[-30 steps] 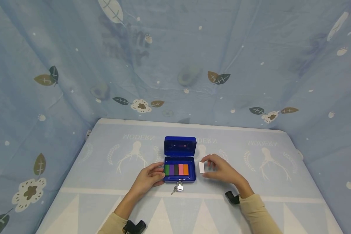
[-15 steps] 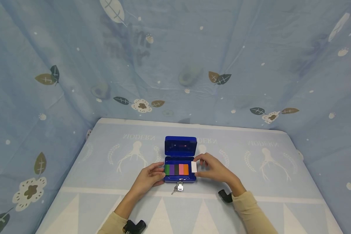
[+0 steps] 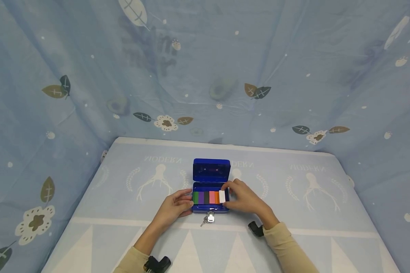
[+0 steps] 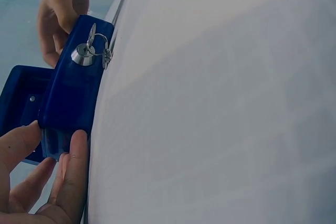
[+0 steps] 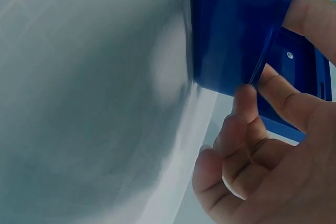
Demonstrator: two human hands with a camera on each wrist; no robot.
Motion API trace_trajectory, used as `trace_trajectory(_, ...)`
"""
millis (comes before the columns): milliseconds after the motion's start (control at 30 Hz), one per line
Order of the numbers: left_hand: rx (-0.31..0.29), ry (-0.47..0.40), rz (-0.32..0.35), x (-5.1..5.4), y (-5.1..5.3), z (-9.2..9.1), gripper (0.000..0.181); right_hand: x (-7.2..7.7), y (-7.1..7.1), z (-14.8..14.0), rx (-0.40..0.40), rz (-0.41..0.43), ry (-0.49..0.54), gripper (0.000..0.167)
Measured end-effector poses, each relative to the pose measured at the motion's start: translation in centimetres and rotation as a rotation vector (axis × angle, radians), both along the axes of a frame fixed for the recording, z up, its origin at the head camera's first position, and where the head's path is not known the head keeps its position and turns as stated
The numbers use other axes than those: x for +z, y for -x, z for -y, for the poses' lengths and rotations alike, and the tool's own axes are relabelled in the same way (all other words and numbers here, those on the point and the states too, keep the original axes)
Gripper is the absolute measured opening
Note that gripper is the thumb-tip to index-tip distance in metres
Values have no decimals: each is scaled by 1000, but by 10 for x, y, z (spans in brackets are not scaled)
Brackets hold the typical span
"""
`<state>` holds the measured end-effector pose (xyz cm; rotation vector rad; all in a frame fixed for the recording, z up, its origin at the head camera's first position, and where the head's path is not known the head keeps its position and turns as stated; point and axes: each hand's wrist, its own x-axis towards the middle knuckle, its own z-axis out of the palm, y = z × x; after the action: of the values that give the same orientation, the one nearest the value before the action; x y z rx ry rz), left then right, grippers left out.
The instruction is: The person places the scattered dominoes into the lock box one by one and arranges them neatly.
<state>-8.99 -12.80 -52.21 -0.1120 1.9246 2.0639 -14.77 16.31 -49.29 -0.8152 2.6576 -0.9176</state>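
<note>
A blue lockable cash box (image 3: pixel 199 209) stands on the table with its lid (image 3: pixel 212 169) raised. Inside lies a row of coloured blocks (image 3: pixel 206 197): green, purple, black, pink and orange. Between thumb and index finger my right hand (image 3: pixel 242 197) pinches a white block (image 3: pixel 222 196) at the row's right end, over the box. Whether it touches the box floor I cannot tell. My left hand (image 3: pixel 174 204) holds the box's left end, thumb and fingers on its wall. In the right wrist view the box wall (image 5: pixel 236 30) hides the white block.
A ring of keys (image 3: pixel 204 220) hangs from the lock (image 3: pixel 210 217) on the box front. The patterned table mat (image 3: pixel 280 250) spreads around the box. Blue printed cloth (image 3: pixel 191 68) rises behind and at both sides. A black camera mount sits on each wrist.
My right hand has carried the white block leftward from beside the box, over its right wall, to the orange block. The left hand stays at the box.
</note>
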Motion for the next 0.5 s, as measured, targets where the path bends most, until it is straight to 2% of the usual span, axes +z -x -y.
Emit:
trace_trajectory(167,2,1,0,0,1,0,53,3,-1,7,-56,-26,-85,45)
trace_trajectory(367,4,11,2,0,0,0,53,8,-3,17,-128,-36,-238,45)
trace_trajectory(500,6,13,-1,0,0,-1,53,12,-4,22,-146,-63,-317,46)
